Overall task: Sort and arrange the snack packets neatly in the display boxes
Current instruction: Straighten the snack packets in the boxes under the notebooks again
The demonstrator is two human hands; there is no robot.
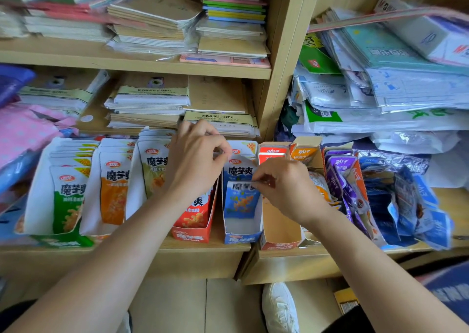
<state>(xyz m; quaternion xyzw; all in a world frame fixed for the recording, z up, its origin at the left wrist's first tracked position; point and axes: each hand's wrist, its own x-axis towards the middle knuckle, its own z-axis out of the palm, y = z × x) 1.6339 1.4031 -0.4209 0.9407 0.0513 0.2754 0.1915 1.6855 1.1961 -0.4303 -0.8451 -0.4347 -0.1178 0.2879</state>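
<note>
A row of display boxes stands on the low shelf. The blue box (pixel 242 238) holds several blue snack packets. My right hand (pixel 284 188) pinches the top edge of the front blue packet (pixel 241 200) inside it. My left hand (pixel 195 155) pinches the top of a packet further back in the same box, above the red box (pixel 193 233). To the left stand rows of green packets (pixel 67 198), orange packets (pixel 114 190) and pale green packets (pixel 154 170).
A nearly bare orange-red box (pixel 279 243) sits right of the blue box, then purple packets (pixel 342 177) and loose blue packets (pixel 411 205). Stacks of notebooks (pixel 152 25) and paper fill the shelves above. A white shoe (pixel 279 307) shows on the floor.
</note>
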